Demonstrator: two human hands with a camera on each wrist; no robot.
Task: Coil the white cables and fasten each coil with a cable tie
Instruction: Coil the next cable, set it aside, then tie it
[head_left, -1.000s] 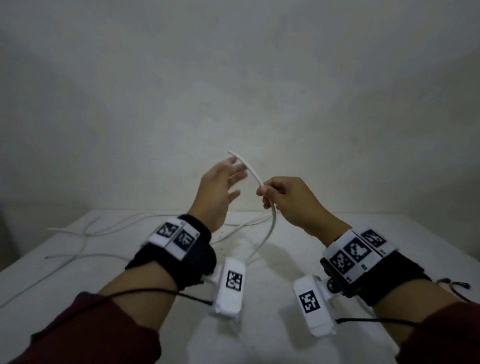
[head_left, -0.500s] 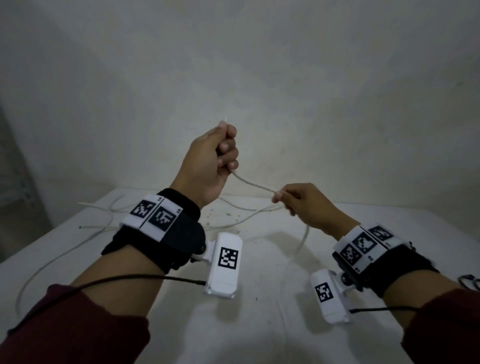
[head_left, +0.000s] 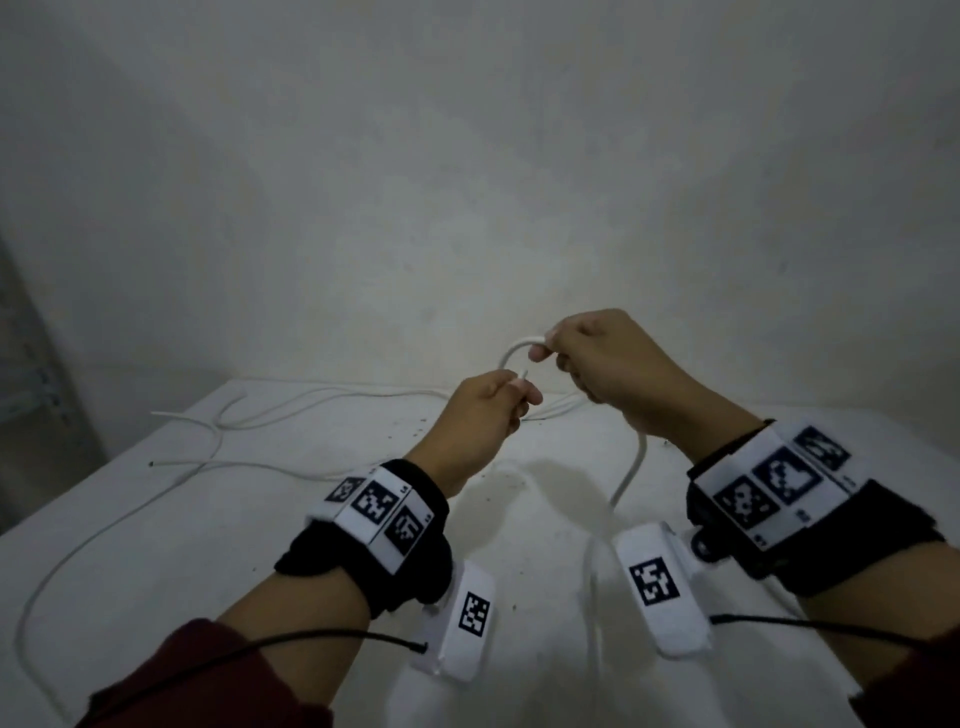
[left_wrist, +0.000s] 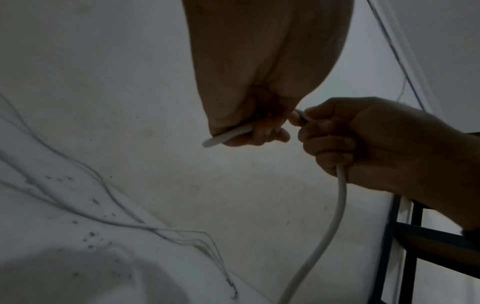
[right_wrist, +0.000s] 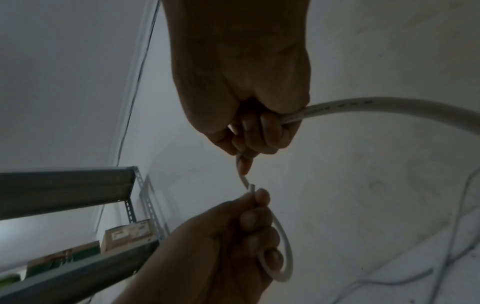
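A thick white cable (head_left: 632, 462) is held in the air above the white table (head_left: 218, 561). My left hand (head_left: 511, 400) grips the cable's end in a fist; in the left wrist view the tip (left_wrist: 223, 136) pokes out below the left hand (left_wrist: 259, 129). Just above and to the right, my right hand (head_left: 553, 356) grips the same cable further along. Between the hands the cable bends into a small loop (head_left: 511, 353), also visible as the loop (right_wrist: 284, 253) beside the left hand (right_wrist: 246, 222). From the right hand (right_wrist: 249, 139) the rest of the cable (right_wrist: 369, 105) arcs away and hangs toward the table.
Several other thin white cables (head_left: 208, 452) lie loose across the table's left and far side. A bare wall stands right behind the table. A metal shelf rack (right_wrist: 78, 185) with boxes stands to the left, and a dark frame (left_wrist: 407, 236) to the right.
My left hand has come down from its raised position and my right hand has risen beside it. The straight stretch of cable between them is now bent into a small loop.
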